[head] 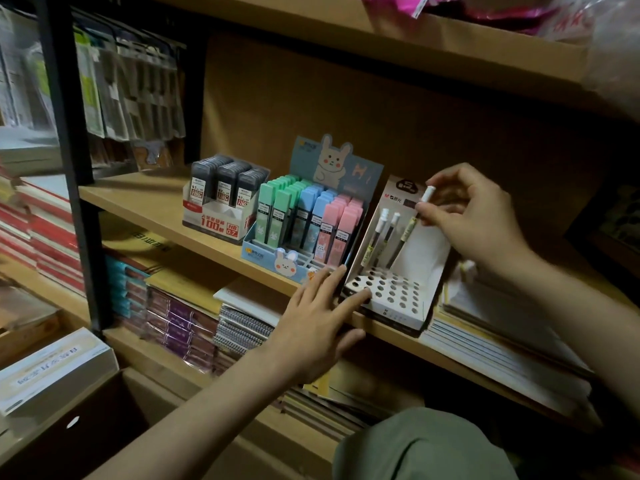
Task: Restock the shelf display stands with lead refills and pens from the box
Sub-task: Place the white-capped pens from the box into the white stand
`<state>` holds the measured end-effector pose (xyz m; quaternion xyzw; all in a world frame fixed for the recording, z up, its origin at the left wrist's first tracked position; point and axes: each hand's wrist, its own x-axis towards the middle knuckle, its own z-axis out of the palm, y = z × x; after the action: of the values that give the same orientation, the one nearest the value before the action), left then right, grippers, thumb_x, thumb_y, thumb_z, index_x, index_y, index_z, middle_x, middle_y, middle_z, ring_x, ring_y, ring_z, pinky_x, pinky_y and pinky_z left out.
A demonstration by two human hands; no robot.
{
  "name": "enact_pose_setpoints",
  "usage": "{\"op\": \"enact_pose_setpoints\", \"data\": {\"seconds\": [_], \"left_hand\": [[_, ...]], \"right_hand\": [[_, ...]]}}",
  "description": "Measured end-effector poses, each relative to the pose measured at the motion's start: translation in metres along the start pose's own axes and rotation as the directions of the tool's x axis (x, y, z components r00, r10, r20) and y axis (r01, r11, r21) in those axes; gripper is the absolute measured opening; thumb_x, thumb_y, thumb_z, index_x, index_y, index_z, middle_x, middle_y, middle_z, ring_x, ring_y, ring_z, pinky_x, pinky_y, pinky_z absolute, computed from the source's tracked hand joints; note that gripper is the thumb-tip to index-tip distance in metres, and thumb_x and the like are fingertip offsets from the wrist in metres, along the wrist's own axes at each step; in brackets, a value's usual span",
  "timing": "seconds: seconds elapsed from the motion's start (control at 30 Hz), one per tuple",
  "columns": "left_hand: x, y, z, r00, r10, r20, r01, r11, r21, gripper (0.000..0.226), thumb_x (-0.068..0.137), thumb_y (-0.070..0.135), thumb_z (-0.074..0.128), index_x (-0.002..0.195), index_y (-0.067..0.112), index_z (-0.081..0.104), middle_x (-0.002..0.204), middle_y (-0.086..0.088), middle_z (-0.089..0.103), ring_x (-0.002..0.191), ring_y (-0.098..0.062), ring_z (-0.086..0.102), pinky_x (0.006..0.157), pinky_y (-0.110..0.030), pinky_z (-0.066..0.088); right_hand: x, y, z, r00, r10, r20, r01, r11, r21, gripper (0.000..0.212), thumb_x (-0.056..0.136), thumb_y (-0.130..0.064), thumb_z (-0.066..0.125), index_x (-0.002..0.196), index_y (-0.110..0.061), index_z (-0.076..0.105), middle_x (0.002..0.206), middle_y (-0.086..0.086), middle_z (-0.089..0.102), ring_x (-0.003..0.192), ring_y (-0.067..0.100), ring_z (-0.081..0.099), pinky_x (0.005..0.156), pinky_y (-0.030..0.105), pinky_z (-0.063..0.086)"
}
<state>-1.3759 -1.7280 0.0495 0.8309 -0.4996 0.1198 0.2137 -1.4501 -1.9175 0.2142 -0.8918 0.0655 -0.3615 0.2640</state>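
A white pen stand (398, 292) with a grid of holes sits on the wooden shelf (138, 202), tilted back. Two pens (379, 233) stand in its rear holes. My right hand (474, 216) pinches the white cap of a third pen (412, 223), whose tip is down in the stand. My left hand (318, 320) rests flat with spread fingers on the stand's front left corner. Left of it stands a rabbit-print stand (277, 258) of green, blue and pink lead refill cases, and a stand of black lead refill cases (221, 195).
Stacked notebooks (194, 323) fill the shelf below. An open cardboard box (90, 420) sits at lower left beside a white boxed pack (52, 368). Hanging packets (131, 88) are at upper left. More notebooks (502, 344) lie right of the pen stand.
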Motion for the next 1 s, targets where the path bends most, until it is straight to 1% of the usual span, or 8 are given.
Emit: {"op": "enact_pose_setpoints", "data": {"seconds": [0.13, 0.27, 0.4, 0.53, 0.63, 0.8, 0.87, 1.0], "left_hand": [[0.0, -0.003, 0.012, 0.999, -0.007, -0.05, 0.01, 0.998, 0.062, 0.063, 0.096, 0.061, 0.029, 0.147, 0.05, -0.005, 0.161, 0.005, -0.017, 0.147, -0.022, -0.016, 0.111, -0.042, -0.011], [0.0, -0.005, 0.015, 0.997, 0.005, -0.074, 0.002, 0.995, 0.098, 0.065, 0.095, 0.06, 0.031, 0.149, 0.049, -0.005, 0.161, 0.003, -0.016, 0.148, -0.023, -0.014, 0.112, -0.042, -0.007], [0.001, -0.006, 0.017, 0.996, 0.015, -0.089, -0.005, 0.993, 0.114, 0.068, 0.095, 0.06, 0.034, 0.148, 0.049, -0.006, 0.161, 0.003, -0.016, 0.148, -0.023, -0.013, 0.112, -0.042, -0.005], [0.002, -0.007, 0.02, 0.994, 0.019, -0.104, -0.007, 0.993, 0.121, 0.069, 0.094, 0.059, 0.036, 0.149, 0.048, -0.005, 0.162, 0.004, -0.014, 0.148, -0.024, -0.01, 0.112, -0.042, -0.003], [0.002, -0.007, 0.022, 0.994, 0.018, -0.11, -0.005, 0.992, 0.125, 0.069, 0.094, 0.06, 0.034, 0.148, 0.049, -0.007, 0.162, 0.004, -0.014, 0.148, -0.024, -0.009, 0.113, -0.043, 0.0], [0.003, -0.009, 0.025, 0.993, 0.023, -0.114, -0.008, 0.992, 0.128, 0.072, 0.092, 0.059, 0.036, 0.148, 0.049, -0.009, 0.162, 0.003, -0.012, 0.148, -0.026, -0.007, 0.115, -0.046, 0.006], [0.003, -0.01, 0.026, 0.993, 0.025, -0.113, -0.01, 0.991, 0.13, 0.073, 0.093, 0.058, 0.039, 0.148, 0.049, -0.009, 0.162, 0.003, -0.012, 0.148, -0.026, -0.007, 0.116, -0.047, 0.007], [0.003, -0.011, 0.024, 0.996, 0.025, -0.086, -0.013, 0.991, 0.135, 0.074, 0.094, 0.057, 0.04, 0.148, 0.049, -0.01, 0.162, 0.004, -0.015, 0.149, -0.026, -0.009, 0.117, -0.048, 0.009]], "right_hand": [[-0.002, 0.01, 0.018, 0.997, -0.064, -0.039, 0.062, 0.997, -0.044, 0.029, 0.084, -0.013, 0.074, 0.105, -0.026, 0.057, 0.094, -0.01, 0.065, 0.081, -0.003, 0.067, 0.072, 0.015, 0.057], [-0.001, 0.016, 0.031, 0.996, -0.068, -0.057, 0.065, 0.997, -0.049, 0.027, 0.084, -0.014, 0.074, 0.105, -0.02, 0.058, 0.098, -0.006, 0.065, 0.083, -0.007, 0.065, 0.073, 0.019, 0.059], [0.0, 0.015, 0.03, 0.997, -0.079, -0.019, 0.078, 0.996, -0.041, 0.023, 0.085, -0.014, 0.074, 0.1, -0.02, 0.058, 0.092, -0.009, 0.066, 0.083, 0.001, 0.068, 0.074, 0.025, 0.06], [-0.001, 0.014, 0.03, 0.998, -0.059, -0.02, 0.058, 0.996, -0.07, 0.02, 0.085, -0.014, 0.074, 0.097, -0.019, 0.059, 0.091, -0.008, 0.067, 0.082, 0.004, 0.069, 0.071, 0.022, 0.059], [0.005, 0.014, 0.03, 0.999, -0.014, -0.051, 0.009, 0.995, -0.099, 0.021, 0.083, -0.013, 0.076, 0.097, -0.018, 0.061, 0.097, -0.005, 0.064, 0.084, 0.004, 0.065, 0.065, 0.01, 0.053], [0.004, 0.017, 0.038, 1.0, 0.011, -0.013, -0.013, 0.986, -0.169, 0.021, 0.081, -0.011, 0.076, 0.098, -0.013, 0.064, 0.104, 0.002, 0.063, 0.09, 0.015, 0.066, 0.079, 0.031, 0.058], [0.001, 0.016, 0.041, 1.0, 0.011, -0.026, -0.015, 0.989, -0.149, 0.019, 0.082, -0.01, 0.075, 0.098, -0.013, 0.064, 0.103, 0.0, 0.063, 0.091, 0.015, 0.065, 0.08, 0.033, 0.058], [-0.002, 0.012, 0.045, 0.999, 0.029, -0.017, -0.031, 0.986, -0.162, 0.018, 0.084, -0.011, 0.073, 0.093, -0.02, 0.06, 0.091, -0.016, 0.054, 0.09, 0.009, 0.056, 0.07, 0.018, 0.046]]}}
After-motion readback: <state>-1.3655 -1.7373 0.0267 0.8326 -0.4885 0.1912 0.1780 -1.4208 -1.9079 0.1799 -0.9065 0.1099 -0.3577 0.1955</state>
